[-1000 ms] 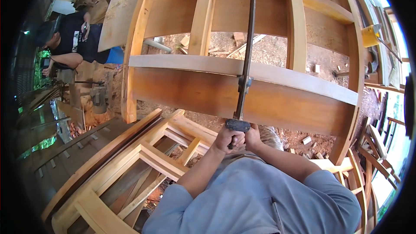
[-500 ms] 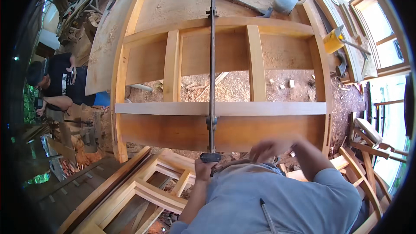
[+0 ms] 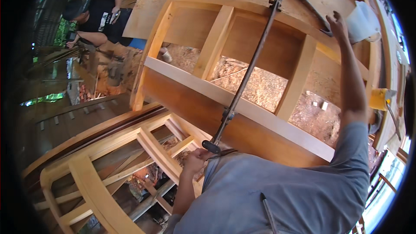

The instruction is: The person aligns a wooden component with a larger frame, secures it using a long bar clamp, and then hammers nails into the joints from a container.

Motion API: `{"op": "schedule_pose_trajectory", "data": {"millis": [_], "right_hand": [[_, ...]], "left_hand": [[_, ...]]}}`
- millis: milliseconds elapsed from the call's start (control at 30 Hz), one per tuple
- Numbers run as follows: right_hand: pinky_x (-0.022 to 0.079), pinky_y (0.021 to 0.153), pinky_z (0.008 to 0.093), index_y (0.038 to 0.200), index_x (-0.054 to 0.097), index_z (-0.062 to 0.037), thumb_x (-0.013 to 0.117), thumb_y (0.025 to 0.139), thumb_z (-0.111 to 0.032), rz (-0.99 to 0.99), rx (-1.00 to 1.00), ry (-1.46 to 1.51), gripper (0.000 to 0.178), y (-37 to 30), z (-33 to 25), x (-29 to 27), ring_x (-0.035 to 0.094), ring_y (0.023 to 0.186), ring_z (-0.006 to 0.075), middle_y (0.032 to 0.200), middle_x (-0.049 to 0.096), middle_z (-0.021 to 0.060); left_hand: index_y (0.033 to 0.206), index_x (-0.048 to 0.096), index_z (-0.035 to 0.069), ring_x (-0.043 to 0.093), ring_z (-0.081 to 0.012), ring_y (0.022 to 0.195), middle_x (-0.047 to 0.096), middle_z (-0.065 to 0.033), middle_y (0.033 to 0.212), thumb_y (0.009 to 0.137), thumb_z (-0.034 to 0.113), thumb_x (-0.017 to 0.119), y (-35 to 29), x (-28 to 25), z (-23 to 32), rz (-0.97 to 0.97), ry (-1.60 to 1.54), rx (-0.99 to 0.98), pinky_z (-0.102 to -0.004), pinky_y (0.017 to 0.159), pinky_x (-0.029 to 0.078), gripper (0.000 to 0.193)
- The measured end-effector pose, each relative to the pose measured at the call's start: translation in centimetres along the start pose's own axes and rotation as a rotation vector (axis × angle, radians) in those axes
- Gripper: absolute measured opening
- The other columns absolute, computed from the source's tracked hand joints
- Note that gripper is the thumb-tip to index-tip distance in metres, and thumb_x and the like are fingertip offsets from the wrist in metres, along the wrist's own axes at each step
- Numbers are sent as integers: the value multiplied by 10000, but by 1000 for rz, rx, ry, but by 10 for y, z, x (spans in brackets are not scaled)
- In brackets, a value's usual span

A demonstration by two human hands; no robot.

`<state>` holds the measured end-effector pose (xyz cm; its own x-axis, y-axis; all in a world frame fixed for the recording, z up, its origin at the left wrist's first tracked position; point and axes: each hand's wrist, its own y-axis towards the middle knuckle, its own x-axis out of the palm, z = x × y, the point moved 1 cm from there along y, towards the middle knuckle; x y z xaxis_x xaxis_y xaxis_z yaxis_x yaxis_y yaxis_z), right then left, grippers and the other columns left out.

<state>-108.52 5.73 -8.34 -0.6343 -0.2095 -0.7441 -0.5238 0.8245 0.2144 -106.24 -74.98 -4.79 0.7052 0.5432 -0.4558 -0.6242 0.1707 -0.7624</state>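
Note:
A long metal bar clamp [image 3: 251, 67] lies across a wooden frame [image 3: 299, 78] with pale crosspieces. At the clamp's near end, beside its dark end piece, my left hand [image 3: 196, 159] has its fingers closed around it. My right arm reaches far over the frame. Its hand [image 3: 337, 26] is open, fingers apart, above the head of a long-handled tool [image 3: 310, 6] that looks like a hammer. Just right of those fingers stands a translucent plastic jug [image 3: 363, 22]. Whether the fingers touch the tool cannot be made out.
A second wooden frame [image 3: 93, 182] rests at the lower left. A yellow container [image 3: 378, 99] stands beyond the right rail. Wood shavings [image 3: 255, 84] cover the ground under the frame. At the upper left another person [image 3: 97, 19] sits holding a small object.
My right hand has gone from close to my body out to the far right, near the tool and jug. My left hand stays at the clamp's end. The whole view has turned.

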Motion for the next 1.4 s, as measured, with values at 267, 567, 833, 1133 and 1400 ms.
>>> {"op": "schedule_pose_trajectory", "data": {"millis": [267, 567, 833, 1133, 1400], "right_hand": [[479, 991, 509, 1317, 589, -127, 606, 903, -475, -375, 152, -623, 541, 9, -25, 27, 626, 1209, 359, 1295, 658, 181], [500, 851, 418, 1218, 679, -28, 564, 983, -427, -194, 179, -163, 477, 53, 39, 7, 669, 941, 297, 1016, 731, 146], [532, 832, 294, 1099, 658, -33, 626, 980, -103, -199, 31, 949, 142, -77, -111, -94, 635, 946, 171, 1042, 650, 93], [490, 880, 427, 921, 686, -104, 766, 811, -4, -258, -829, 708, 169, -387, -320, -51, 592, 995, 274, 1063, 586, 125], [643, 772, 445, 1379, 441, 16, 649, 957, -378, -968, 885, 1668, 613, -501, -364, -20, 727, 927, 346, 1197, 623, 257]], "left_hand": [[1058, 717, 5, 621, -119, 861, 696, -19, 956, 1017, 369, 632, 1, 0, -72, 51, -295, -119, -276, 790, 492, 376], [1006, 707, 10, 647, -111, 819, 723, -52, 932, 971, 251, 662, 14, -30, -72, 253, -651, -146, -288, 717, 500, 247], [915, 688, -30, 615, -95, 676, 687, -37, 763, 1031, 270, 611, 9, -70, 85, 658, -273, 385, -267, 609, 491, 331], [1096, 653, 5, 599, -89, 802, 648, -9, 884, 1013, 255, 654, -7, 7, 230, -447, -1272, 836, -239, 763, 494, 263], [985, 621, -10, 672, -155, 881, 676, -120, 1023, 936, 64, 601, 59, -33, 212, -373, -1414, 697, -303, 803, 556, 91]]}}
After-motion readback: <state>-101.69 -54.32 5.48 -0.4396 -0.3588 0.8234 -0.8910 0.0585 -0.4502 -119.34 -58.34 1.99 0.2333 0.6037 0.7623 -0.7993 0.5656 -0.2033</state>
